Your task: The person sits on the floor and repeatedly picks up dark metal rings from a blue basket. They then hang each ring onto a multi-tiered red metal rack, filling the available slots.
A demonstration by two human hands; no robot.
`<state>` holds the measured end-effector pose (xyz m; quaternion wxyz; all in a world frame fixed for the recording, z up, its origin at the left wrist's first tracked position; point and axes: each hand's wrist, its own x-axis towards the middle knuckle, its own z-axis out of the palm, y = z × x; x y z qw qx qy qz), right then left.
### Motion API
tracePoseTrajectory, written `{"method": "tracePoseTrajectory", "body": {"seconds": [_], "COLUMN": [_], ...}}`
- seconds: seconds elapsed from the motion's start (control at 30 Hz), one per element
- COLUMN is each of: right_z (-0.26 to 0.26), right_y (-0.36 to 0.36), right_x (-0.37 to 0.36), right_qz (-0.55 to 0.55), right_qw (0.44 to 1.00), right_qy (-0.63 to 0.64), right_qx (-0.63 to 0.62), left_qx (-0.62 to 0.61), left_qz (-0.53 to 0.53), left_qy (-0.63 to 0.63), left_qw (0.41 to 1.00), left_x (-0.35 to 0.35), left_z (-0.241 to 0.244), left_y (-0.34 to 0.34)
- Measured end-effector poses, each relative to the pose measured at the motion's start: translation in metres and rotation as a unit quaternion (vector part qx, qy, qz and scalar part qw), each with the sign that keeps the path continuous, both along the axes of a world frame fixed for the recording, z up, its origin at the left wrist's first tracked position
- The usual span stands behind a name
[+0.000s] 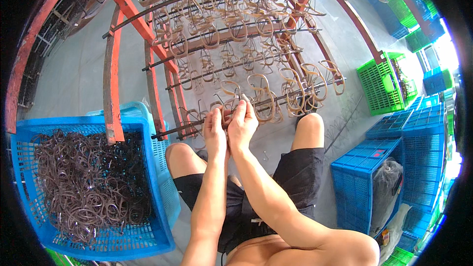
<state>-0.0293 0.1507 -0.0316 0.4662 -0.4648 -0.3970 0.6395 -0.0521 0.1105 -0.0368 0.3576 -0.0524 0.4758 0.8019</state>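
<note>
My left hand (215, 127) and my right hand (242, 123) meet in front of my knees, at the near end of the lowest rack bar. Between them is a brownish spectacle frame (226, 113), mostly hidden by my fingers. My right thumb and finger pinch close to a small greyish tip. Along the lowest dark metal bar (181, 128) hang translucent brown spectacle frames (271, 96) on thin wire prongs. Just left of my left hand, bare wire prongs rise from that bar.
The red metal rack (138, 16) carries several more bars of frames. At left, a blue plastic basket (162, 192) holds a heap of dark spectacle frames (85, 192). Blue crates (351, 188) and a green crate (375, 88) stand at right. A pronged bar (343, 129) lies on the floor.
</note>
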Motion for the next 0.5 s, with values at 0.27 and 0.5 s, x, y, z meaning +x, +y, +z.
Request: {"method": "tracePoseTrajectory", "body": {"seconds": [0.27, 0.5], "right_z": [-0.003, -0.002], "right_y": [0.001, -0.007], "right_x": [0.004, 0.007], "right_qz": [0.071, 0.121], "right_qw": [0.993, 0.978], "right_qy": [-0.068, -0.123], "right_qx": [0.06, 0.121], "left_qx": [0.016, 0.054], "left_qz": [0.015, 0.043], "left_qy": [0.009, -0.036], "left_qw": [1.0, 0.997], "left_x": [-0.001, -0.001], "left_z": [-0.003, -0.006], "left_y": [-0.002, -0.011]}}
